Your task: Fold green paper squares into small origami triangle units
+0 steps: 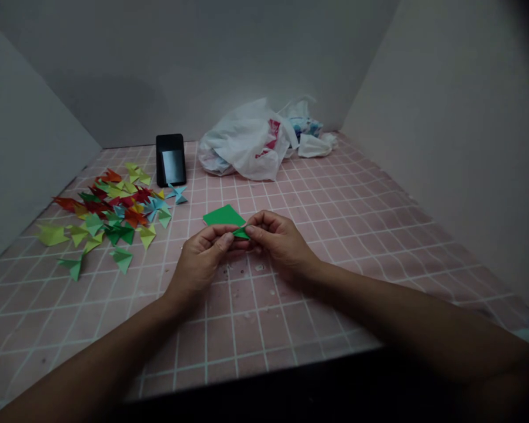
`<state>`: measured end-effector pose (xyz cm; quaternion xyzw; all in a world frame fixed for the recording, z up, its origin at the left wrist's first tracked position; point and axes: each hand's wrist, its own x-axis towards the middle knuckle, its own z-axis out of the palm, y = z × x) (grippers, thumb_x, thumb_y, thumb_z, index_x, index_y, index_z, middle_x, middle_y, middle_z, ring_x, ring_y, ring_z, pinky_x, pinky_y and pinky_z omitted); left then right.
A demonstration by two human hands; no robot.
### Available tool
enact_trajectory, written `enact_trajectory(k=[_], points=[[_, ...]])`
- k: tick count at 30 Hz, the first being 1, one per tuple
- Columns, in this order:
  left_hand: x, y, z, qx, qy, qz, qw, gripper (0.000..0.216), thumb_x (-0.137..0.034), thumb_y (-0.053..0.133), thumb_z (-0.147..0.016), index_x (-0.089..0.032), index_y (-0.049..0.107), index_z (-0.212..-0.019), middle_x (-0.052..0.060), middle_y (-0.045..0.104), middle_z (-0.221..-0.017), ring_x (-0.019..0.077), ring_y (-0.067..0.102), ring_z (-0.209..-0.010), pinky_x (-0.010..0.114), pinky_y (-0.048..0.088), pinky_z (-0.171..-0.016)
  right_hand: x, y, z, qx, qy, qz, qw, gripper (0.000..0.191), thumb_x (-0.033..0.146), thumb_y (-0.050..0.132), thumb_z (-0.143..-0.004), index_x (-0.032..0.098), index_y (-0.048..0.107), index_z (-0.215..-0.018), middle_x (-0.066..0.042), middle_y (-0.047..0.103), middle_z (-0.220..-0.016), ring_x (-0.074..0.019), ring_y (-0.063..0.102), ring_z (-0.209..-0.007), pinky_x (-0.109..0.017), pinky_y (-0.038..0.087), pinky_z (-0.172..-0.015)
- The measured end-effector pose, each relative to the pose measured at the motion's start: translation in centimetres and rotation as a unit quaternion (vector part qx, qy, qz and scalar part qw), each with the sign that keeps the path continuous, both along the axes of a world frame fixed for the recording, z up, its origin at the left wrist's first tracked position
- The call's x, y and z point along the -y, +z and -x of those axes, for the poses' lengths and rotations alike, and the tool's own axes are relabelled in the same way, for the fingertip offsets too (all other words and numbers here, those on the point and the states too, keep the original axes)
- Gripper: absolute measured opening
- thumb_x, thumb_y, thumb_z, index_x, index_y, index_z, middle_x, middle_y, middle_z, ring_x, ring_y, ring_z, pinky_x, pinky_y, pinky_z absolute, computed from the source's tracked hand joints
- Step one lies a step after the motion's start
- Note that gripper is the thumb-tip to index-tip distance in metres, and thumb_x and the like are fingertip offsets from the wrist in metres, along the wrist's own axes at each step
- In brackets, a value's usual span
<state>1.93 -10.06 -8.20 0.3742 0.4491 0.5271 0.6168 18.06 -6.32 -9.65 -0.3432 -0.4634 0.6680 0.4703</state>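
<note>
A green sheet of paper point(224, 216) lies partly folded just above the pink checked table surface point(326, 200). My left hand point(203, 258) and my right hand point(278, 239) meet at its near corner. Both pinch the folded green edge between thumb and fingers. The far part of the sheet sticks out flat beyond my fingertips.
A heap of folded paper shapes point(110, 211) in red, yellow, green and blue lies at the left. A black phone point(171, 160) stands upright behind it. White plastic bags point(255, 141) sit at the back by the grey walls. Small paper scraps dot the table near my hands.
</note>
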Motion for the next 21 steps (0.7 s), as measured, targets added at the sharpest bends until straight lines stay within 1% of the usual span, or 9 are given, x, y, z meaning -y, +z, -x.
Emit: enact_trajectory(k=[3, 7, 13, 16, 18, 21], points=[[-0.06, -0.04, 0.04, -0.002, -0.002, -0.001, 1.000, 0.029, -0.032, 0.084, -0.080, -0.015, 0.071, -0.099, 0.007, 0.081, -0.086, 0.0221, 0.081, -0.083, 0.040, 0.065, -0.090, 0.01, 0.12, 0.00, -0.005, 0.006, 0.017, 1.000, 0.029, 0.037, 0.082, -0.077, 0.020, 0.059, -0.079, 0.005, 0.057, -0.070, -0.0079, 0.047, -0.057, -0.025, 0.040, -0.056], [-0.13, 0.04, 0.02, -0.009, 0.007, 0.005, 1.000, 0.027, -0.033, 0.084, -0.079, -0.015, 0.072, -0.095, 0.007, 0.081, -0.086, 0.0220, 0.081, -0.081, 0.039, 0.066, -0.087, 0.08, 0.17, 0.04, 0.004, 0.009, 0.021, 1.000, 0.031, 0.039, 0.082, -0.076, 0.020, 0.059, -0.079, 0.005, 0.057, -0.069, -0.0082, 0.046, -0.056, -0.025, 0.037, -0.054], [-0.14, 0.25, -0.08, -0.024, 0.021, 0.011, 0.999, 0.023, -0.030, 0.084, -0.078, -0.015, 0.073, -0.091, 0.006, 0.080, -0.081, 0.0202, 0.080, -0.075, 0.034, 0.066, -0.081, 0.23, 0.11, 0.03, 0.007, 0.013, 0.006, 1.000, 0.032, 0.041, 0.083, -0.076, 0.020, 0.059, -0.080, 0.004, 0.057, -0.071, -0.0083, 0.046, -0.058, -0.025, 0.038, -0.055], [-0.14, 0.38, -0.08, -0.016, 0.020, 0.010, 1.000, 0.022, -0.033, 0.082, -0.080, -0.015, 0.073, -0.089, 0.006, 0.079, -0.079, 0.0213, 0.080, -0.075, 0.034, 0.066, -0.078, 0.26, 0.07, -0.02, 0.013, 0.007, -0.001, 1.000, 0.029, 0.039, 0.081, -0.078, 0.020, 0.059, -0.080, 0.004, 0.057, -0.073, -0.0086, 0.047, -0.059, -0.025, 0.038, -0.055], [-0.15, 0.38, -0.02, -0.004, 0.016, 0.007, 1.000, 0.023, -0.036, 0.080, -0.082, -0.015, 0.073, -0.089, 0.007, 0.080, -0.081, 0.0229, 0.080, -0.078, 0.035, 0.066, -0.078, 0.26, 0.06, -0.01, 0.013, 0.005, 0.007, 1.000, 0.029, 0.039, 0.080, -0.078, 0.020, 0.059, -0.080, 0.004, 0.057, -0.073, -0.0087, 0.047, -0.059, -0.025, 0.038, -0.055], [-0.14, 0.25, 0.11, 0.007, 0.007, 0.004, 1.000, 0.025, -0.038, 0.077, -0.084, -0.014, 0.074, -0.092, 0.009, 0.080, -0.084, 0.0244, 0.081, -0.082, 0.038, 0.065, -0.083, 0.24, 0.06, 0.03, 0.005, 0.007, 0.018, 1.000, 0.030, 0.039, 0.081, -0.077, 0.020, 0.058, -0.080, 0.004, 0.057, -0.072, -0.0090, 0.048, -0.059, -0.025, 0.038, -0.055]])
